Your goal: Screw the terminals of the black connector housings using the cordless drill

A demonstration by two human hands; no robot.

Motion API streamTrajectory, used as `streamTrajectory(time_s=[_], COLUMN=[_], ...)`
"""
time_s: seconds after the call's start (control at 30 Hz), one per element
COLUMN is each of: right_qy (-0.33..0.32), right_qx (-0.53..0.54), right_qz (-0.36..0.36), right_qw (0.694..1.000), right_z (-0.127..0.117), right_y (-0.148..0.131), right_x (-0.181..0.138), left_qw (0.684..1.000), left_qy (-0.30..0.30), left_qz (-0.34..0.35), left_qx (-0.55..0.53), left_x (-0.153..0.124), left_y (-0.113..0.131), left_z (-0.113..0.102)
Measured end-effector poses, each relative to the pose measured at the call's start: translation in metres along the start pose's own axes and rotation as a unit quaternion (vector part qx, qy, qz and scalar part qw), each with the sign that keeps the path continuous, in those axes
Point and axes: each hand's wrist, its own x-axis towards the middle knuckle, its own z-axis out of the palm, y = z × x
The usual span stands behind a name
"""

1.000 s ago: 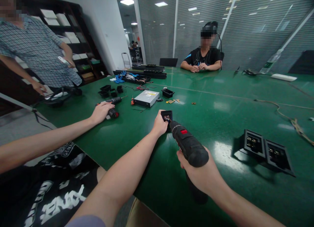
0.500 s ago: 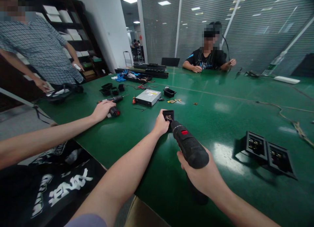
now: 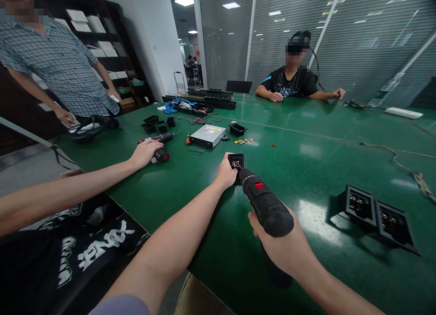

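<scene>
My left hand point(image 3: 226, 173) is closed around the side of a small black plastic housing point(image 3: 241, 158) with brass-coloured metal parts inside. It holds the housing on the green table point(image 3: 293, 156). My right hand point(image 3: 277, 235) grips a black cordless drill point(image 3: 265, 201) with a red switch on top. The drill's nose points into the housing's open face; the bit's tip is too small to make out. To the right lie two similar black housings point(image 3: 359, 201) side by side, brass parts showing inside them.
A co-worker's hand point(image 3: 147, 152) on the left rests on another drill point(image 3: 161, 155). A silver disc drive point(image 3: 208, 136), an orange screwdriver point(image 3: 188, 139), a black box point(image 3: 237, 129) and small brass pieces point(image 3: 242, 141) lie ahead. Another person point(image 3: 289, 83) sits across the table.
The view has shifted slightly, so things sit a little further right. The seated person's hand has moved outward and down to the table. My hands keep their hold on drill and housing.
</scene>
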Motion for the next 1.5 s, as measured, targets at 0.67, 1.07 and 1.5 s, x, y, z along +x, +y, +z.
streamTrajectory(time_s=[0.67, 1.07, 1.5], right_qy=[-0.001, -0.009, -0.004], right_qx=[-0.001, 0.002, 0.016], right_qz=[-0.007, 0.012, 0.005], right_qw=[1.0, 1.0, 1.0], right_z=[-0.0001, -0.0003, -0.001], right_y=[-0.0011, -0.0013, -0.0027], right_x=[-0.0005, -0.0011, -0.0011], left_qw=[1.0, 0.999, 1.0], left_qy=[0.004, 0.002, 0.004], left_qz=[-0.021, -0.035, -0.026], left_qx=[-0.005, -0.022, -0.006], left_x=[-0.001, -0.0012, -0.0005], left_y=[-0.004, -0.0073, -0.0038], left_z=[0.0026, 0.0044, 0.003])
